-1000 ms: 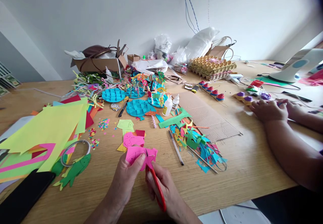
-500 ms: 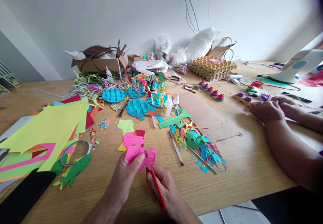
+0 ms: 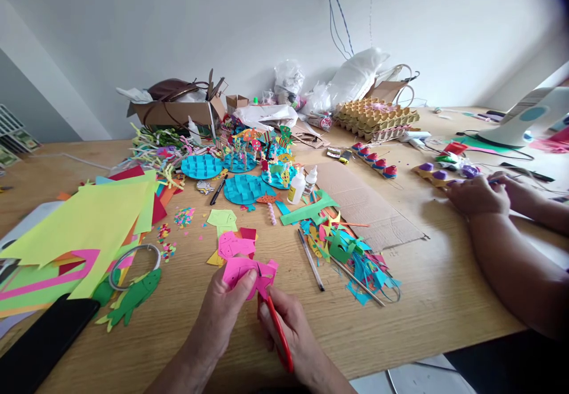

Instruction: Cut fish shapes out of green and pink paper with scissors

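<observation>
My left hand point(image 3: 222, 314) pinches a pink paper shape point(image 3: 249, 272) between thumb and fingers, just above the wooden table point(image 3: 435, 299). My right hand point(image 3: 291, 329) is closed round red-handled scissors point(image 3: 278, 332), whose blades reach into the pink paper's lower edge. More pink, yellow and red paper pieces point(image 3: 231, 241) lie on the table right behind the held shape.
Yellow and green paper sheets point(image 3: 89, 222) spread at left, with a green paper fish point(image 3: 131, 299) and a black phone point(image 3: 44, 343). Blue paper discs point(image 3: 244, 189), glue bottles point(image 3: 297, 186), cardboard point(image 3: 360, 204) and scraps point(image 3: 351, 252) fill the middle. Another person's hands point(image 3: 484, 195) work at right.
Almost nothing moved: my hands keep the pink paper and scissors in the same spot. The other person's hands shifted slightly at right.
</observation>
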The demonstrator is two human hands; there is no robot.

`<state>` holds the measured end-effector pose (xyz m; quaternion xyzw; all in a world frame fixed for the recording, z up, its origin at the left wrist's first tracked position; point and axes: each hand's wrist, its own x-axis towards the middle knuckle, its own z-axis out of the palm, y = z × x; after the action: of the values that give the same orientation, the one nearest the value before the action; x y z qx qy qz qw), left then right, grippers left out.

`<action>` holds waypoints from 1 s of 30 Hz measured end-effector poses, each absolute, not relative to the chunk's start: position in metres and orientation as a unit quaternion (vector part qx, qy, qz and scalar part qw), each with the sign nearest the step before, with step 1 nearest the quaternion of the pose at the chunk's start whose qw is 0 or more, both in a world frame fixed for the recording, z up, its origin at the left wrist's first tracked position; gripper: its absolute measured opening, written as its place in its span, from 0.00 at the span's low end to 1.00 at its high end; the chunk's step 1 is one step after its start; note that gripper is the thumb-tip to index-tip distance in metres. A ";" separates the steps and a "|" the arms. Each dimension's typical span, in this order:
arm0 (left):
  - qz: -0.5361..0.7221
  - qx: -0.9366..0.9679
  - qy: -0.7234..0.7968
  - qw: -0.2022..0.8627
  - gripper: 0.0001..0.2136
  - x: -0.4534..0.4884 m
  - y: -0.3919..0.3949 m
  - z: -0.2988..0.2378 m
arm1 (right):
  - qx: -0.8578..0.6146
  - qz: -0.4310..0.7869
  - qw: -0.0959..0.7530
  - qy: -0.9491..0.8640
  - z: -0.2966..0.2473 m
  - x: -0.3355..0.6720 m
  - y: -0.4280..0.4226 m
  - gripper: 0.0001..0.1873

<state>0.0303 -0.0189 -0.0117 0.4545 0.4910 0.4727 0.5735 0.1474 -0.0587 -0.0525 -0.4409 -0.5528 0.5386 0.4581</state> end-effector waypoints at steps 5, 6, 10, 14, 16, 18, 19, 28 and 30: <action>0.470 0.456 0.484 0.580 0.05 0.028 -0.018 -0.014 | -0.441 0.527 0.461 -0.561 -0.055 0.148 -0.058 0.23; 0.469 0.454 0.484 0.583 0.05 0.028 -0.018 -0.014 | -0.442 0.526 0.460 -0.563 -0.055 0.148 -0.058 0.23; 0.467 0.438 0.491 0.591 0.05 0.028 -0.018 -0.013 | -0.447 0.530 0.450 -0.563 -0.055 0.148 -0.059 0.23; 0.462 0.430 0.503 0.590 0.05 0.027 -0.017 -0.011 | -0.450 0.535 0.440 -0.564 -0.053 0.149 -0.060 0.24; 0.456 0.434 0.503 0.592 0.06 0.026 -0.016 -0.010 | -0.448 0.536 0.440 -0.564 -0.053 0.149 -0.060 0.24; 0.451 0.441 0.498 0.594 0.06 0.025 -0.016 -0.009 | -0.446 0.537 0.441 -0.564 -0.053 0.149 -0.059 0.24; 0.451 0.445 0.496 0.595 0.06 0.024 -0.016 -0.008 | -0.446 0.538 0.441 -0.564 -0.053 0.149 -0.059 0.24; 0.421 0.469 0.491 0.601 0.06 0.018 -0.014 -0.006 | -0.453 0.535 0.429 -0.569 -0.052 0.150 -0.062 0.24; 0.418 0.466 0.479 0.615 0.06 0.017 -0.014 -0.006 | -0.455 0.534 0.424 -0.572 -0.051 0.150 -0.062 0.24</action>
<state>0.0165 -0.0136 -0.0063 0.4664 0.4792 0.4178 0.6151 0.1504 -0.0622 -0.0510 -0.4548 -0.5723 0.5343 0.4244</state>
